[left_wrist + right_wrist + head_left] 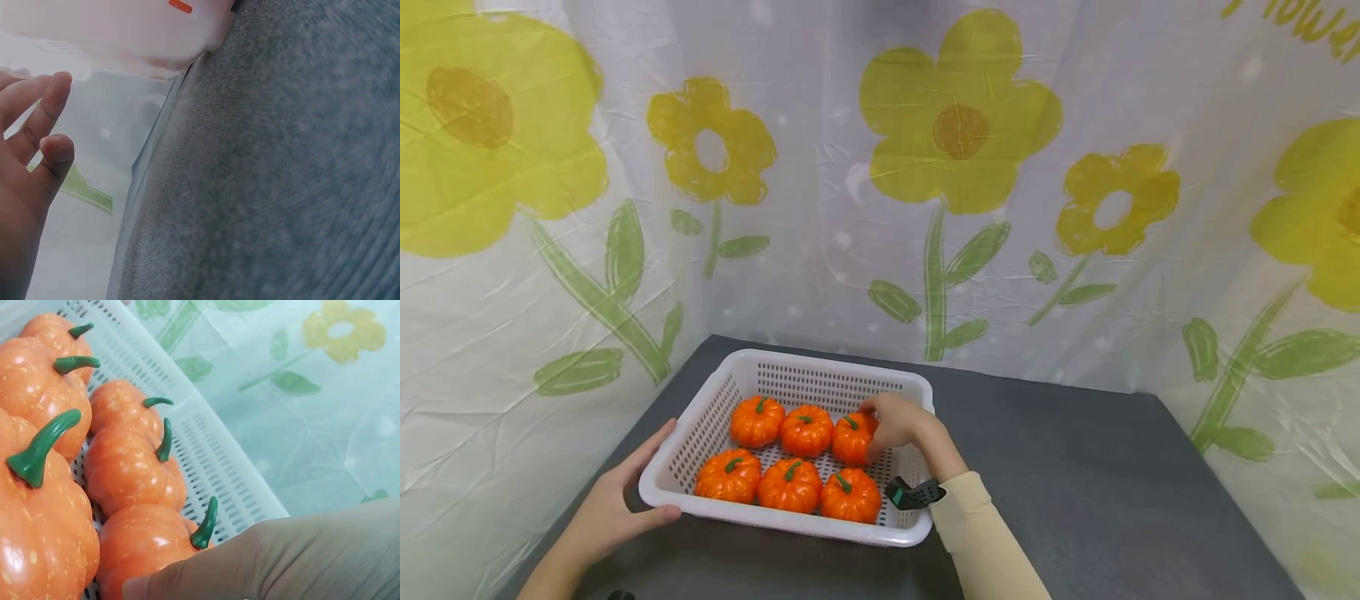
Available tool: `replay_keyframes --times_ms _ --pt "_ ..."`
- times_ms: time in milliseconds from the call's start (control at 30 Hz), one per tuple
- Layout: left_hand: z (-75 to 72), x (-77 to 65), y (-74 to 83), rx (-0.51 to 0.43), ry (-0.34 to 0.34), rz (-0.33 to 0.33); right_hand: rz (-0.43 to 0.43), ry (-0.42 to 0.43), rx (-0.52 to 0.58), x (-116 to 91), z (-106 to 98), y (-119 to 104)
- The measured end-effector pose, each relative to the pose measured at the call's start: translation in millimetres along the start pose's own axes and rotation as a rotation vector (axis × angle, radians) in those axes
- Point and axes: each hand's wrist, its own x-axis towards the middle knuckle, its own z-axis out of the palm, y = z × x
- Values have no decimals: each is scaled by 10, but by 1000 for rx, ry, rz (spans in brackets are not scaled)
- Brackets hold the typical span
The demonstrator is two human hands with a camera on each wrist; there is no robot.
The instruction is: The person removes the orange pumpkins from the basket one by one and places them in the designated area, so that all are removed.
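Observation:
A white perforated plastic basket (797, 524) holds small orange toy pumpkins with green stems, in two rows of three. My right hand (901, 425) reaches over the basket's right side and grips the back row's right pumpkin (850, 442), which sits in the basket. In the right wrist view the thumb lies against that pumpkin (147, 537); the other fingers are hidden there. At the basket's front left corner is my left hand (606, 517), thumb and fingers spread along the rim. The left wrist view shows its fingers (47, 115) fairly straight beside the basket wall (125, 31).
The basket stands on a dark grey tabletop (1060, 483), which extends to its right. A pale curtain (820, 275) printed with yellow flowers surrounds the table at the back and sides. A black wrist strap (917, 494) on the right arm hangs over the basket's right end.

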Motion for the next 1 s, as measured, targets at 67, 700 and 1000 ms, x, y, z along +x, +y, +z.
replay_keyframes --times_ms 67,700,1000 --pt "3 -9 -4 8 4 -10 9 1 3 7 5 -4" --pt "-3 -25 11 49 3 -40 62 96 -58 -4 -15 -56" --pt "-37 -25 31 83 5 -3 24 141 -9 -77 -96 -54"
